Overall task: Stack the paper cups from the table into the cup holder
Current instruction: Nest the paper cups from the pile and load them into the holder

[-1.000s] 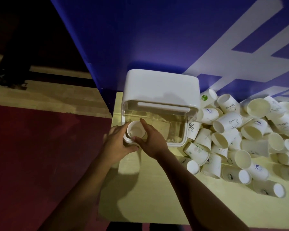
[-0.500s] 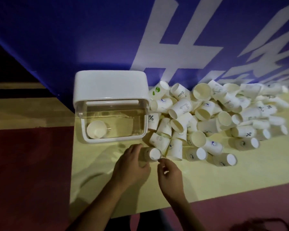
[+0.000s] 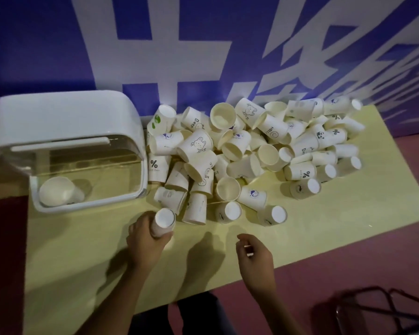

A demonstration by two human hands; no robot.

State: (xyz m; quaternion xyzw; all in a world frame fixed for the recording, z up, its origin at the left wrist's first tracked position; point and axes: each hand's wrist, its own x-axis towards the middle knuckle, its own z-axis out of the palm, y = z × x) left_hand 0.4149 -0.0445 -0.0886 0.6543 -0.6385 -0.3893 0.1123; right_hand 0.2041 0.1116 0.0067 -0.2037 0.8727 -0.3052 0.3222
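Head view: left hand (image 3: 143,238) gripping paper cup (image 3: 165,218) at near-left of pile (image 3: 228,153), beside cup holder (image 3: 65,112), likely for a short carry; right hand (image 3: 254,255) slack, empty.

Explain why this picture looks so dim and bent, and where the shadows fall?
Head view: dim light, darkest in the corners; the left hand and right hand throw soft shadows leftward on the table; the wide lens bows the table edge and wall; the hands look slightly smeared, the cup pile sharper.

Held cup (image 3: 164,220) half-hidden, seemingly, in left grip (image 3: 144,239)
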